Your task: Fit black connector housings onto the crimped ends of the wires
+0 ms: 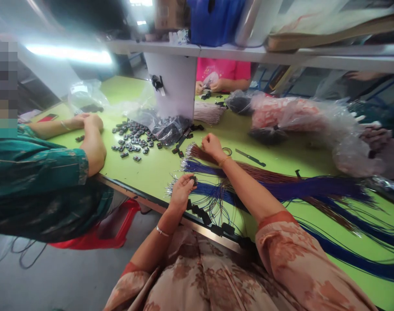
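Wires in long, sleek hanks over a smooth lime-green counter [161, 166]: brown wires [265, 173] passing beneath the right forearm [250, 188], blue wires [206, 167] alongside, a second blue hank nearer the front edge. Left-hand ends fanned, silvery, bristly. Fine loose strands loop and tangle toward the front edge. Black parts [135, 137], small, hard, blocky, slightly shiny, strewn in a loose pile at far left; crinkled clear bag [171, 129] with dark contents against it. Tape roll [227, 151], ring-shaped, and thin dark strip [250, 157] lie just beyond the brown wires. Connector [193, 180]: black, small, squarish, at the left hand's fingertips, by the silvery ends of the front blue hank. Left hand [182, 190] pinched, thumb against fingers, connector gripped between. Right hand [211, 146] curled, at the brown wires near their tips; cannot tell whether it has hold of a strand. Connector partly covered by the fingers; its finer detail too small to read. Black blocks [200, 214] by the front edge run together, hard to separate. Blue wires cut off at right margin. Pink bundle [284, 114] blurred under clear plastic. Co-worker's green sleeve [54, 164] at left, also cut off.
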